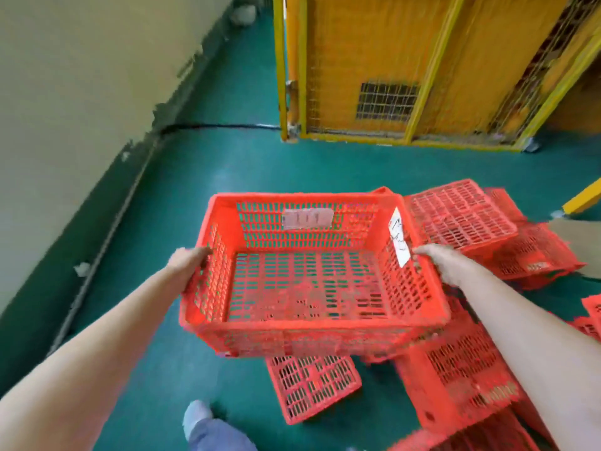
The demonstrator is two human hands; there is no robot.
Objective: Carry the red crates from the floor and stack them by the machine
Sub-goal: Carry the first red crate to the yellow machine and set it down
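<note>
While it is hanging above the floor [227,164], the red crate [309,281] is lying long-ways, left to right. The left hand [188,265] is gripping its left end, the right hand [445,265] its right end, fingers [429,253] curled tight on it. The yellow machine [390,76] is standing far ahead.

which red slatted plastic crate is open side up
The red slatted plastic crate held between the left hand and right hand; the other red crates lie overturned or tipped on the green floor.
</note>
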